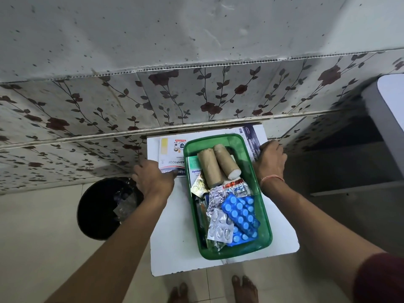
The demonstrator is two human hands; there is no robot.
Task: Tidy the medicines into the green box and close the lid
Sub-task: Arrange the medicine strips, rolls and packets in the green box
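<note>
A green box [265, 217] stands open on a small white table [172, 232]. Inside lie two brown bandage rolls [209, 169], blue blister packs [242, 215], silver blister strips [218, 226] and a small white-green carton [194, 169]. To the left of the green box lies a flat white plaster box [169, 152]; my left hand [153, 180] grips its near corner, thumb on top. On the right, a dark blue dressings box [251, 138] lies half under the green box's far corner, and my right hand [271, 160] closes over its near end.
A black waste bin [98, 211] with scraps inside stands on the floor left of the table. A floral tiled wall [196, 97] rises right behind the table. A white appliance [389, 119] sits to the right. My bare feet [242, 289] are below the table's near edge.
</note>
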